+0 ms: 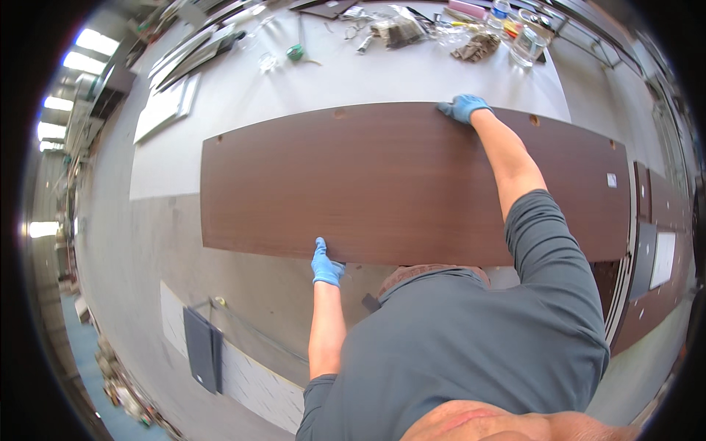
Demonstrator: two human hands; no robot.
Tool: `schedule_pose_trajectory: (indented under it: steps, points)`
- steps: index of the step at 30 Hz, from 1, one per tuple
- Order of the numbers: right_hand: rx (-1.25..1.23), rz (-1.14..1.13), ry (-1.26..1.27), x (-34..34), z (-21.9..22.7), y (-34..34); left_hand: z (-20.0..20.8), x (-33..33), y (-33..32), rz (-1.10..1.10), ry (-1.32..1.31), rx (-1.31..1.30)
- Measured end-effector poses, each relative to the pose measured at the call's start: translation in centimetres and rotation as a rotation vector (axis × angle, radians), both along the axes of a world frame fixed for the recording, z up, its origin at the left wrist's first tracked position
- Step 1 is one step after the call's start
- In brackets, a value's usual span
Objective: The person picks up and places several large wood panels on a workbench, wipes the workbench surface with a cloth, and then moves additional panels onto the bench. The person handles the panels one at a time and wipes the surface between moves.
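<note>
A long dark brown wood-grain panel (353, 180) lies across my front, its far part over a white-topped table (265, 95). Round holes run along its far edge, and a small white label (611, 179) sticks to its right part. My left hand (326, 266), in a blue glove, grips the near edge left of my body; the thumb rests on top and the other fingers are mostly hidden below. Reaching across the panel, my right hand (465, 109), gloved in blue too, is closed over the far edge, its fingertips partly out of sight.
On the table's far side are a clear jar (527, 47), a water bottle (499, 12), a crumpled brown cloth (476, 47) and a green-headed tool (295, 51). Long strips (195, 59) lie far left. Brown panels (658, 316) stand at the right, and dark grey boards (202, 349) at the lower left.
</note>
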State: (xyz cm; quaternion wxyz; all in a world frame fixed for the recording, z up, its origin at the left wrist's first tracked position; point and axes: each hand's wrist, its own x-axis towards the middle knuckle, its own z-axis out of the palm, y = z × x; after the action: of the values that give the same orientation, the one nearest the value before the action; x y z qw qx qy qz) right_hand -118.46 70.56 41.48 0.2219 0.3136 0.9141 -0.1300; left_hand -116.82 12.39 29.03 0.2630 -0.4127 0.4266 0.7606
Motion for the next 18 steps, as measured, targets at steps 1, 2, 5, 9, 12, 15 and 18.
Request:
schedule_pose_trajectory:
  steps: [1,2,5,9,12,15,18]
  points:
    - [-0.029,-0.010,-0.040,-1.7,0.1,-0.1,0.2,-1.7,-0.4,-0.001,-0.025,-0.004]
    - [-0.051,-0.024,-0.058,-3.2,0.2,-0.2,0.3,-3.5,-0.6,0.000,-0.033,-0.019]
    - [0.014,-0.006,-0.010,-7.1,-0.6,-1.5,0.8,-7.7,-1.8,-0.007,-0.015,-0.053]
    - [-0.038,-0.037,-0.045,-11.8,-1.9,-2.1,0.6,-11.7,-2.8,0.017,-0.118,0.002]
    - [0.009,-0.010,-0.007,-15.3,-2.2,-3.0,0.4,-15.0,-3.9,-0.004,-0.080,-0.019]
    - [0.009,-0.027,-0.026,-18.8,-1.8,-4.1,0.3,-18.5,-5.3,-0.024,-0.112,-0.029]
    - [0.003,-0.047,-0.054,-22.2,-1.9,-6.4,0.4,-22.5,-6.8,-0.051,-0.089,-0.028]
